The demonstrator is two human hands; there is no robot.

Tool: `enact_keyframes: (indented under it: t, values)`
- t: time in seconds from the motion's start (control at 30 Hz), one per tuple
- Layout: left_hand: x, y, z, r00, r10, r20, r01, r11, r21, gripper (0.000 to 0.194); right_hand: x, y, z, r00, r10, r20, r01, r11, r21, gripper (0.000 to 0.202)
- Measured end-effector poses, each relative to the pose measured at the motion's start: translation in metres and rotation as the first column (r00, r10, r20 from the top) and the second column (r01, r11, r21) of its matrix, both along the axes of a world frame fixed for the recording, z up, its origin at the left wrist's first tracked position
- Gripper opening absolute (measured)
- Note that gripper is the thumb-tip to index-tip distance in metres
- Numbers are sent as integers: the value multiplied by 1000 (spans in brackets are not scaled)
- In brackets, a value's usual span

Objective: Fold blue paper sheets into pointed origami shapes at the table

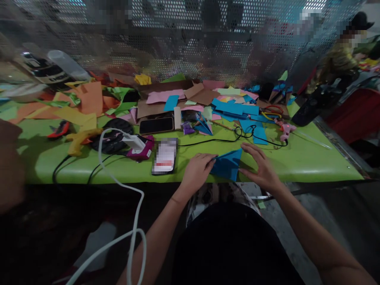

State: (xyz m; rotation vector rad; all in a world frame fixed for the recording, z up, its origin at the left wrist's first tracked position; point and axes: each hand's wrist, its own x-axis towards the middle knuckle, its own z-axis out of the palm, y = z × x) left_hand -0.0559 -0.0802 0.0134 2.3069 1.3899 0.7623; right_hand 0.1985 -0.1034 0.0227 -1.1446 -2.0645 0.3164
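A folded piece of blue paper (227, 165) stands between my hands at the front edge of the green table. My left hand (198, 169) pinches its left corner between thumb and fingers. On the other side, my right hand (259, 165) has its fingers and thumb spread apart, close by the paper's right edge; whether the fingertips touch it I cannot tell. A lit phone (165, 156) lies just left of my left hand.
Coloured paper scraps (92, 99) pile up along the back. A pink glue gun (287, 130) with its black cord lies at right, a yellow glue gun (78, 141) at left. A white cable (135, 221) hangs from a purple power strip (142, 148). Another person (335, 67) is at far right.
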Motion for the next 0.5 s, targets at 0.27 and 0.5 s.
enact_keyframes:
  t: [0.27,0.5]
  values:
    - [6,4,1,959,275,61,-270,959,-83,28,-7,-17,-2,940,223,260,-189,971,-149,75]
    - [0,0,6,968,249,-2,-249,968,-7,69,-6,-13,-17,935,117,336,-96,992,-80,38]
